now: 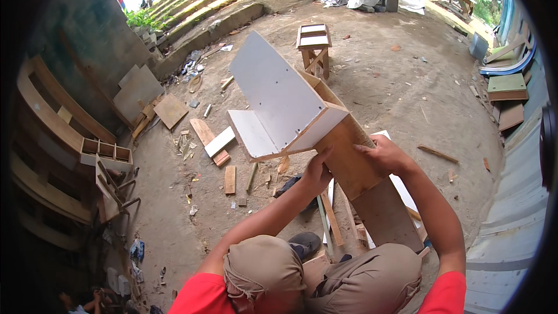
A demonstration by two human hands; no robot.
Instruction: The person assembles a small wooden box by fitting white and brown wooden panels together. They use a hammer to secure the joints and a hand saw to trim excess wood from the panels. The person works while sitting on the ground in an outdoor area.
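In front of me a partly built wooden piece (279, 90) is held up, made of white-faced panels joined at right angles to brown boards. One large white panel stands up tilted, and a smaller one lies at its left. My left hand (317, 170) grips the left edge of its brown board (347, 154), thumb on the face. At the opposite edge my right hand (385, 155) holds the same board, its fingers partly hidden behind. Below, a darker flat board (386, 215) slopes down toward my right knee; whether it is joined on, I cannot tell.
A small wooden stool (314, 40) stands ahead on the dirt floor. Offcuts (210, 139) and wood strips (329, 221) lie around my feet. Leaning panels (138, 96) and a compartment box (106, 154) are at left. Green-topped boards (507, 87) rest by the right metal wall.
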